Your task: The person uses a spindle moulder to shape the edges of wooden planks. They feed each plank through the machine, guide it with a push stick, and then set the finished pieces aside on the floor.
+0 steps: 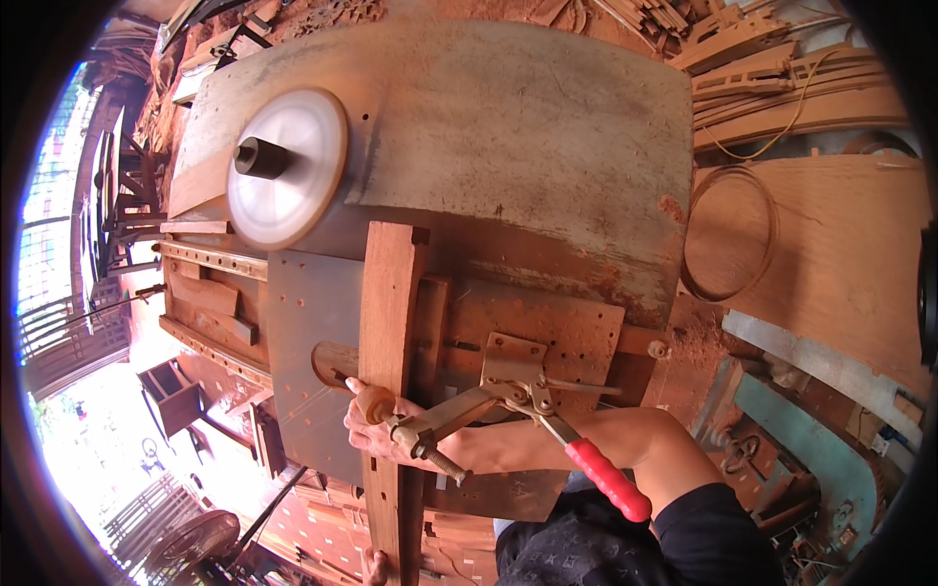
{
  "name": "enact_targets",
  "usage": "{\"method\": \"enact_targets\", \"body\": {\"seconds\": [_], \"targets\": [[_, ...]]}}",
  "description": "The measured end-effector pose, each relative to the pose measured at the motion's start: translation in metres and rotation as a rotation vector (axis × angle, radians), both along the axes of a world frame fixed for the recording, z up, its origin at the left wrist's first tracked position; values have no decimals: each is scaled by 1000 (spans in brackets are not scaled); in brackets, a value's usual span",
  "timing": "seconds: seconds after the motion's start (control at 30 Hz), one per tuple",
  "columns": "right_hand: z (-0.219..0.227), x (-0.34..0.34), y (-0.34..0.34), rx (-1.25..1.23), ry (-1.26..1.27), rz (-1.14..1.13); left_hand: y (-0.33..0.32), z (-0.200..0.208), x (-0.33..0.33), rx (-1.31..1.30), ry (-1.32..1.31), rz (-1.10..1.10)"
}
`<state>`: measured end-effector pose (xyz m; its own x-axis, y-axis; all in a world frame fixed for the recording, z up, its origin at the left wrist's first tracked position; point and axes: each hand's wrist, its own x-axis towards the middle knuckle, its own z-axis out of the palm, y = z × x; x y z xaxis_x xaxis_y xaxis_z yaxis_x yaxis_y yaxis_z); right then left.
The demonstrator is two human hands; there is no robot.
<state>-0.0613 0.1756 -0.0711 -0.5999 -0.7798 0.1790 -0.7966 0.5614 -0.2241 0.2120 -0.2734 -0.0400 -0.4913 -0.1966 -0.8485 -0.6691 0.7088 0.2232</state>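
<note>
A long reddish wooden beam [387, 303] lies on the metal sliding plate [308, 293], pointing away from me. My right hand [371, 439] reaches across from the right and is closed over the beam, fingers at its left edge. Above that hand is the arm of a toggle clamp [459, 410] with a red handle [606, 479]; whether its round pad [374, 402] touches the beam I cannot tell. Low in the picture, fingers of my left hand [374, 566] grip the beam's near end; most of that hand is hidden.
Beyond the beam's far end, left of it, a blurred, spinning disc blade [303, 195] stands on a black shaft [262, 158] at the wide metal table [528, 127]. Timber pieces [772, 78] are piled at far right. A teal machine [801, 430] stands at right.
</note>
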Motion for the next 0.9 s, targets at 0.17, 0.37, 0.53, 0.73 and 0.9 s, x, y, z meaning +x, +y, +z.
{"method": "enact_targets", "body": {"seconds": [0.17,0.37,0.53,0.73,0.9], "targets": [[-4,-3,3,-9,-10,-6,-1,-1,-3,-4,-21,4],[-5,-6,6,-13,-18,-16,-2,0,-5,-5,-34,7],[-7,-9,11,-15,-29,-37,-4,5,-8,-6,-43,-1],[-4,-1,8,-5,-47,-25,-11,17,24,33,9,31],[12,22,-1,-279,-337,-92,23,35,3,97,357,150]]}}
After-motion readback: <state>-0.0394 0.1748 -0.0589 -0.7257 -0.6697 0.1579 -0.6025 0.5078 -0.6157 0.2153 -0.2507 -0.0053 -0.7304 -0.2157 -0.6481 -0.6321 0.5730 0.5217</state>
